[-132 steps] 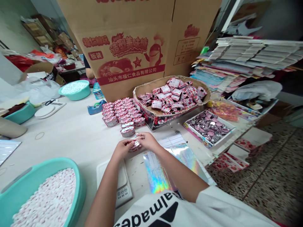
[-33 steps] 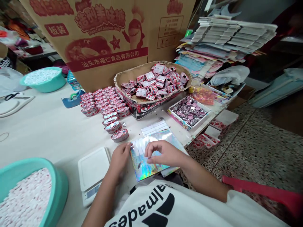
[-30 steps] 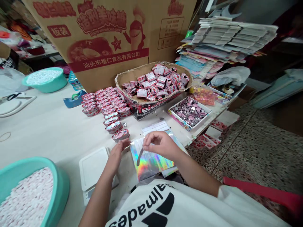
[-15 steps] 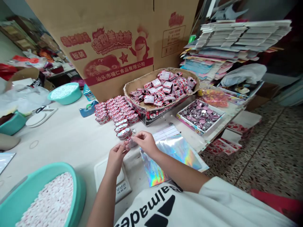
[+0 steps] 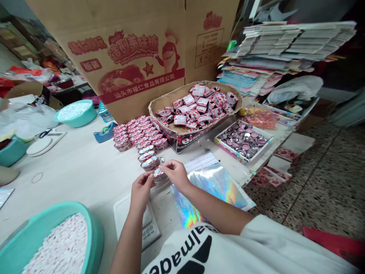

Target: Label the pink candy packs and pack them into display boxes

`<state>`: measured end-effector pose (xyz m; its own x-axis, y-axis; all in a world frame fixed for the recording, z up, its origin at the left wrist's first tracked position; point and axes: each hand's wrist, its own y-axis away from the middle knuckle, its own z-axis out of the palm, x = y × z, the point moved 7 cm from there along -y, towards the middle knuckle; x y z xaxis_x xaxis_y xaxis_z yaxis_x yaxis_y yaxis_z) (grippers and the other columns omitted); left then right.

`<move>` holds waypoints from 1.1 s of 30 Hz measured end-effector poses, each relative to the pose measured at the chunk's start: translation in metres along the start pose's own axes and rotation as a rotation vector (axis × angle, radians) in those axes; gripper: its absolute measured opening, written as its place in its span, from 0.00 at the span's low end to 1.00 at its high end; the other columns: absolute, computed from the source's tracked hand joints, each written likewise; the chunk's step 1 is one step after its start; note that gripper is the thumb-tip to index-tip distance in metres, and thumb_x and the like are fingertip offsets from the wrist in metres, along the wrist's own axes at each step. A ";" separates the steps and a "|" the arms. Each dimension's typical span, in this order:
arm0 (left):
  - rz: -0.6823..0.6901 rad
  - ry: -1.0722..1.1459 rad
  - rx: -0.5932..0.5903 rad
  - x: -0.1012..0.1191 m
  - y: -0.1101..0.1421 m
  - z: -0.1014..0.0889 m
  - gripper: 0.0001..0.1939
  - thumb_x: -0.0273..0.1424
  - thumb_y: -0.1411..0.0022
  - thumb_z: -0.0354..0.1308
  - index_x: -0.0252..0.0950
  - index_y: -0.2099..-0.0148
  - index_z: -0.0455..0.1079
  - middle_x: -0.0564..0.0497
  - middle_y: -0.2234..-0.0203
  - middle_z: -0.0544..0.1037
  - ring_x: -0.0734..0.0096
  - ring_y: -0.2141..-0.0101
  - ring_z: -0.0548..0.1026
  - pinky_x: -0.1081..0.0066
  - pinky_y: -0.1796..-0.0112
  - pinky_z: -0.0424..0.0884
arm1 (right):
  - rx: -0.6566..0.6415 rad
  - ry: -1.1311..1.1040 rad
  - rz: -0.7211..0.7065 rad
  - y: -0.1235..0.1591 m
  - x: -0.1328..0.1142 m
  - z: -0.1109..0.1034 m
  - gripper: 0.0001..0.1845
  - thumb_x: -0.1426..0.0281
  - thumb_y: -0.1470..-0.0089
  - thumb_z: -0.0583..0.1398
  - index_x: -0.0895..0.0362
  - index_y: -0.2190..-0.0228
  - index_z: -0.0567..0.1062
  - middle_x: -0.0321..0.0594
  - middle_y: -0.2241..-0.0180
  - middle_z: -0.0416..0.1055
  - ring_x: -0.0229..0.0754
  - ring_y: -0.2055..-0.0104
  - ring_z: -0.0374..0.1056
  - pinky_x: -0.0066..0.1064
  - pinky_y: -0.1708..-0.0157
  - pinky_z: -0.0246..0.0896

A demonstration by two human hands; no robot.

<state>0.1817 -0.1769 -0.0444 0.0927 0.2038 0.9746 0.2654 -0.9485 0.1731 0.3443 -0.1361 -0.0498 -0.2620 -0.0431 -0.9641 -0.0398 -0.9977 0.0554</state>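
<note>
My left hand (image 5: 142,189) and my right hand (image 5: 176,173) meet over the white table, both pinched on one small round red-and-silver tin (image 5: 158,174). Just beyond it lies a short row of like tins (image 5: 147,156), and behind that a packed block of them (image 5: 137,132). A sheet of holographic stickers (image 5: 211,186) lies under my right forearm. A white scale (image 5: 142,222) sits under my left wrist.
A cardboard tray of red-and-white packets (image 5: 199,108) and a small box of round lids (image 5: 244,139) stand ahead right. A teal basin of white pellets (image 5: 54,243) is at near left, another (image 5: 74,112) further back. A big printed carton (image 5: 137,57) walls the rear. Paper stacks (image 5: 285,49) rise at right.
My right hand left the holographic sheet and came forward to join my left hand on a tin. The view swung up and left.
</note>
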 end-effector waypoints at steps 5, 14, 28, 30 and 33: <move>0.037 -0.219 0.124 0.008 -0.008 -0.014 0.24 0.49 0.52 0.62 0.34 0.60 0.78 0.47 0.71 0.80 0.63 0.68 0.76 0.65 0.64 0.72 | 0.056 0.109 -0.016 -0.004 0.003 -0.003 0.14 0.59 0.57 0.65 0.58 0.78 0.76 0.38 0.78 0.74 0.39 0.74 0.68 0.29 0.71 0.63; 0.104 -0.576 0.114 0.017 -0.021 -0.008 0.13 0.42 0.50 0.58 0.38 0.71 0.77 0.47 0.65 0.78 0.59 0.63 0.74 0.64 0.59 0.67 | 0.165 0.312 -0.054 -0.017 0.012 -0.015 0.08 0.67 0.61 0.65 0.56 0.84 0.73 0.33 0.76 0.68 0.38 0.73 0.64 0.29 0.69 0.59; -0.056 -0.642 0.035 0.014 -0.029 -0.010 0.08 0.37 0.53 0.59 0.39 0.74 0.74 0.54 0.82 0.76 0.67 0.78 0.72 0.71 0.77 0.59 | 0.106 0.475 -0.073 -0.020 0.011 -0.011 0.07 0.70 0.60 0.63 0.56 0.83 0.71 0.33 0.76 0.69 0.37 0.75 0.66 0.28 0.70 0.61; -0.035 -0.619 0.046 0.012 -0.032 -0.011 0.07 0.37 0.54 0.60 0.39 0.73 0.71 0.54 0.80 0.77 0.67 0.77 0.72 0.71 0.76 0.60 | 0.099 0.487 -0.084 -0.020 0.011 -0.011 0.07 0.71 0.59 0.63 0.56 0.83 0.70 0.33 0.75 0.69 0.36 0.75 0.65 0.28 0.70 0.62; 0.023 -0.552 0.070 0.011 -0.038 -0.015 0.11 0.36 0.55 0.61 0.40 0.69 0.64 0.55 0.76 0.78 0.69 0.75 0.73 0.72 0.74 0.63 | 0.100 0.497 -0.094 -0.020 0.015 -0.011 0.07 0.70 0.58 0.63 0.55 0.79 0.69 0.32 0.73 0.70 0.36 0.76 0.66 0.28 0.71 0.63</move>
<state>0.1585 -0.1425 -0.0381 0.5835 0.2975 0.7557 0.3182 -0.9399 0.1243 0.3518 -0.1178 -0.0679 0.2364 0.0026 -0.9717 -0.1390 -0.9896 -0.0365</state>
